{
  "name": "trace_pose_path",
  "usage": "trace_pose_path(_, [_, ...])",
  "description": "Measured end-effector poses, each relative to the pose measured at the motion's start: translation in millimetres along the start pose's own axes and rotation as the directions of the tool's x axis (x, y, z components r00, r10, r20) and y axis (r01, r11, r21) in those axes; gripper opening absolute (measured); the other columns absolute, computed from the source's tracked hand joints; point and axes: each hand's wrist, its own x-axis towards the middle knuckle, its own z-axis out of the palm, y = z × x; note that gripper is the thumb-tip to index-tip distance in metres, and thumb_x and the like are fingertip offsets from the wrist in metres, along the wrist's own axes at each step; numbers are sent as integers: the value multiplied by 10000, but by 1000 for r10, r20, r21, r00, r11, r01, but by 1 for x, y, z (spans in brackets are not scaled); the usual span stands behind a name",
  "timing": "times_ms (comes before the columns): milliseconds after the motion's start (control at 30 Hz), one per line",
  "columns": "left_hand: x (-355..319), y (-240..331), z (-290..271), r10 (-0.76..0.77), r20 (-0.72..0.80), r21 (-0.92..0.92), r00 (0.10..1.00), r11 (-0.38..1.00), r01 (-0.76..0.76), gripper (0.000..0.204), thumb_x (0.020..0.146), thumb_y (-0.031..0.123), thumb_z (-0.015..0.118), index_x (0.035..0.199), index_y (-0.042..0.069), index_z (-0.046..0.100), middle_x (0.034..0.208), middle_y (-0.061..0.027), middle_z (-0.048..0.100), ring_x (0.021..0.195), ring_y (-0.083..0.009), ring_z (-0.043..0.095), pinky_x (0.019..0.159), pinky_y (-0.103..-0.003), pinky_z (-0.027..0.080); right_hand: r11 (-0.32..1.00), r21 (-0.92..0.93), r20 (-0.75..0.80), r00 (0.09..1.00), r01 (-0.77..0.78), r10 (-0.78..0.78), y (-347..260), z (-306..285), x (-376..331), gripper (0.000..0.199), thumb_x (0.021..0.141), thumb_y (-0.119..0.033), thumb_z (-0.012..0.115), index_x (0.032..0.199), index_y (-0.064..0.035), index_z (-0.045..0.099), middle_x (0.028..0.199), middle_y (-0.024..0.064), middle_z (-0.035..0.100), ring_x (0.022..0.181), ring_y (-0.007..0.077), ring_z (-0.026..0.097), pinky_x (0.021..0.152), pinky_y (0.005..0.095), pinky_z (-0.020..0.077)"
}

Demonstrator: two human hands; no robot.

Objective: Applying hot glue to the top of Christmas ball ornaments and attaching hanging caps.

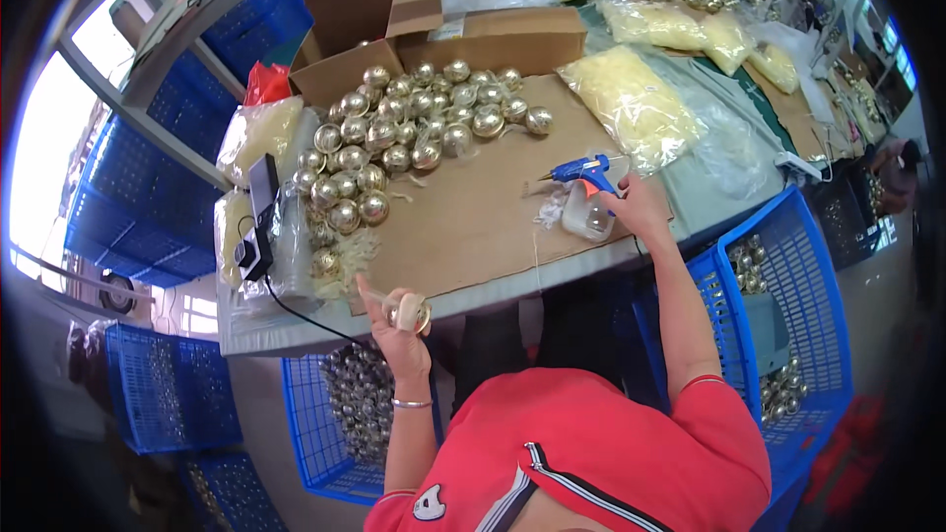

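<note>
My left hand (396, 345), with a bracelet at the wrist, is closed on a shiny gold ball ornament (422, 317) in front of the table edge. Something pale lies across that ball, too small to make out. At the right of the cardboard sheet, my right hand (641, 205) grips a blue glue gun (587, 172) by its handle, nozzle pointing left. Just under the gun sits a clear plastic tub (588, 220), with crumpled whitish scraps (552, 209) beside it. A big cluster of gold ball ornaments (399, 128) covers the left and back of the cardboard (473, 222).
An opened cardboard box (493, 37) stands behind the balls. Bags of pale yellow material (636, 108) lie to the right and beyond. A black power strip (258, 227) sits at the left edge. Blue crates of balls stand below, left (296, 414) and right (838, 335).
</note>
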Motion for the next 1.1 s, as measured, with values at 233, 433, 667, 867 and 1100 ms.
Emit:
trace_pose_path(233, [0, 0, 8, 40, 39, 11, 998, 999, -40, 721, 898, 269, 586, 1472, 231, 152, 896, -29, 569, 580, -88, 508, 407, -191, 364, 950, 297, -191, 981, 94, -38, -25, -20, -20, 257, 767, -165, 660, 933, 17, 587, 758, 91, 604, 642, 190, 595, 597, 306, 482])
trace_pose_path(433, [5, -4, 7, -69, -34, 1, 997, 998, 69, 732, 913, 628, 250, 1475, 175, 125, 911, -32, 569, 643, -73, 526, 476, -177, 422, 281, 899, 389, 906, -335, -165, -87, -25, -87, 322, 768, -29, 605, 1076, 23, 528, 846, 107, 607, 582, 136, 558, 482, 244, 457])
trace_pose_path(667, [10, -9, 17, -59, -64, 24, 996, 998, 61, 769, 885, 684, 201, 1475, 200, 108, 885, -26, 569, 653, -68, 521, 512, -186, 421, 413, 712, 695, 653, -568, -301, -130, 13, -123, 146, 797, -99, 646, 876, 4, 580, 706, 81, 610, 512, 108, 547, 449, 226, 420])
trace_pose_path(867, [12, -26, -1, -10, -74, 110, 997, 994, 18, 746, 932, 620, 160, 1471, 104, 140, 1153, -44, 515, 842, -92, 543, 759, -221, 475, 689, 626, 699, 655, -365, -288, -159, 19, -142, 231, 805, -209, 688, 883, -7, 607, 634, 17, 574, 515, 83, 524, 472, 235, 416])
trace_pose_path(1100, [10, -13, 17, 4, -114, 81, 993, 997, 5, 745, 921, 636, 201, 1483, 167, 60, 955, -41, 548, 794, -106, 540, 696, -210, 458, 776, 592, 654, 693, -218, -304, -159, 33, -142, 291, 790, -250, 694, 897, 13, 629, 625, 47, 588, 515, 110, 538, 486, 268, 423])
